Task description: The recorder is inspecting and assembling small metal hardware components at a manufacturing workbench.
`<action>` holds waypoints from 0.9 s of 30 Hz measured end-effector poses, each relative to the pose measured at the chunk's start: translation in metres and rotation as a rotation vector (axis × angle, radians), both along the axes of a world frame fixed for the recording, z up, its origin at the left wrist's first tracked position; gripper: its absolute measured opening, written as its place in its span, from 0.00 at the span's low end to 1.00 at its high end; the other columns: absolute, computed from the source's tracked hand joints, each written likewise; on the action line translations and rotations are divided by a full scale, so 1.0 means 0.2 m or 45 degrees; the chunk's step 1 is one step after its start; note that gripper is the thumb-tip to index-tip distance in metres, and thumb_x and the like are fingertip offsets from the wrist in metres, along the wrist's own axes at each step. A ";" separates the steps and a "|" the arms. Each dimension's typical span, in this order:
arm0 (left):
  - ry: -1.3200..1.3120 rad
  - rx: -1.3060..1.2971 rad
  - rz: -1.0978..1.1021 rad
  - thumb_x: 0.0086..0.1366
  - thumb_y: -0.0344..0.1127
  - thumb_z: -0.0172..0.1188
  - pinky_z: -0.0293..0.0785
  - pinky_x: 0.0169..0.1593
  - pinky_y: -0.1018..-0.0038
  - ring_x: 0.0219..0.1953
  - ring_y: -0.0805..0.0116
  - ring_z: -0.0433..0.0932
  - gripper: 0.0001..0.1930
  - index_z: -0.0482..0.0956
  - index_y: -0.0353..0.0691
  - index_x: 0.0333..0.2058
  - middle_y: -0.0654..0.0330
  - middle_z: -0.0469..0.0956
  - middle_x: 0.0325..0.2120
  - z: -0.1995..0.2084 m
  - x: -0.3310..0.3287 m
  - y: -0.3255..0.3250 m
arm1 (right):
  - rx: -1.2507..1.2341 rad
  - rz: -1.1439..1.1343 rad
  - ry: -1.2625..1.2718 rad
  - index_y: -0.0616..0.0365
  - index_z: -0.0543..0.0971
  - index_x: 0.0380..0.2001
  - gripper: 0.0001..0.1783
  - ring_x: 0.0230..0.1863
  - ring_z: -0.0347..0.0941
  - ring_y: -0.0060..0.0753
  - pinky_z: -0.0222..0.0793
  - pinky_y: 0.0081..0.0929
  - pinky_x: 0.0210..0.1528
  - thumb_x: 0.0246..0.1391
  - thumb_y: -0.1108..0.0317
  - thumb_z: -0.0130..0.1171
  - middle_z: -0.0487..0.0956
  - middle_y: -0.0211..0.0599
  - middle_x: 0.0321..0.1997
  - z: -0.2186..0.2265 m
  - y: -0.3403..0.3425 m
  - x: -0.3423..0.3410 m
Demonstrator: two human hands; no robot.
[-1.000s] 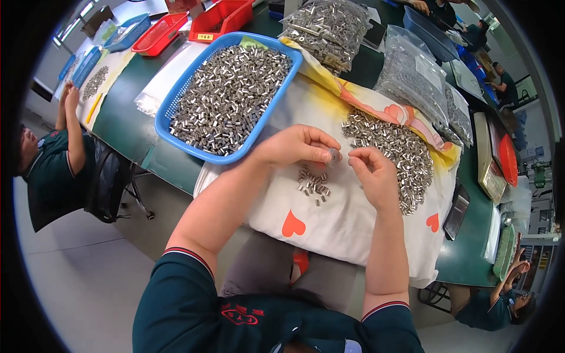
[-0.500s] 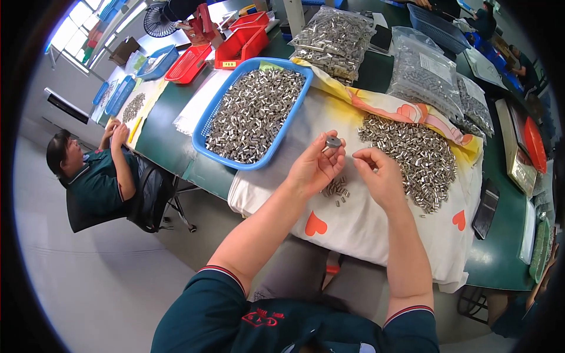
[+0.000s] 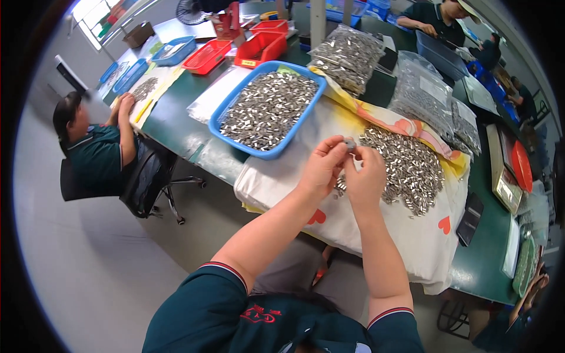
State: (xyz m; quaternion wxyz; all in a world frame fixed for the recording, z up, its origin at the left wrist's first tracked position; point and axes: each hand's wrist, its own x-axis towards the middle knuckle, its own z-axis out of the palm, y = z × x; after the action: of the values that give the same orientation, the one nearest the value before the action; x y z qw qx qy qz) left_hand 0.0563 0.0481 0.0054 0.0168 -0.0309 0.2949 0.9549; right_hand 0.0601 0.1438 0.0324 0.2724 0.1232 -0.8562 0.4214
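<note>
My left hand [image 3: 321, 170] is closed, its thumb and fingers pinching a small round grey metal piece [image 3: 349, 143], which showed a central hole a moment ago. Against that piece my right hand [image 3: 365, 179] has its thumb and forefinger pressed together; what they hold, if anything, is hidden. To the right of my hands, a wide pile of short silvery metal cylinders [image 3: 415, 173] is spread on a white cloth [image 3: 388, 235] with red hearts. A few more cylinders [image 3: 339, 187] show below and between my hands.
A blue basket [image 3: 272, 155] full of cylinders stands at the left of the cloth. Clear bags of metal parts [image 3: 347, 56] lie behind. Red trays [image 3: 259, 50] are farther left, and a dark phone [image 3: 469, 219] lies at the right. Co-workers sit at the left and far side.
My right hand has come left and up to meet the round metal piece in my left hand. The whole view has shifted slightly, and a co-worker at the far side shows more.
</note>
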 end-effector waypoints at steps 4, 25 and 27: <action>0.028 -0.057 0.075 0.55 0.26 0.56 0.71 0.41 0.78 0.35 0.73 0.74 0.11 0.69 0.35 0.39 0.59 0.75 0.34 0.07 0.04 0.04 | -0.114 -0.022 -0.131 0.62 0.72 0.25 0.07 0.28 0.68 0.37 0.63 0.30 0.31 0.42 0.70 0.56 0.71 0.37 0.25 0.03 -0.02 0.03; -0.019 -0.512 0.342 0.52 0.31 0.62 0.68 0.35 0.82 0.32 0.79 0.71 0.10 0.71 0.38 0.32 0.64 0.75 0.28 -0.01 0.12 0.00 | 0.664 0.042 0.194 0.61 0.71 0.19 0.06 0.26 0.66 0.43 0.60 0.38 0.30 0.44 0.70 0.51 0.70 0.39 0.21 -0.08 0.06 0.15; 0.107 -0.940 0.461 0.49 0.32 0.63 0.68 0.36 0.79 0.32 0.76 0.72 0.13 0.73 0.37 0.34 0.62 0.76 0.29 -0.05 0.07 0.00 | 0.790 0.081 0.139 0.60 0.72 0.20 0.05 0.27 0.66 0.43 0.60 0.38 0.31 0.43 0.70 0.51 0.70 0.39 0.21 -0.13 0.11 0.12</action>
State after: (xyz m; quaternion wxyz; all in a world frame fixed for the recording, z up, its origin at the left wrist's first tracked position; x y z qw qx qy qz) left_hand 0.0709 0.0482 -0.0041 -0.1757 -0.0471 0.6077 0.7730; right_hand 0.0839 0.1655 0.0071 0.2541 0.2497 -0.9237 0.1412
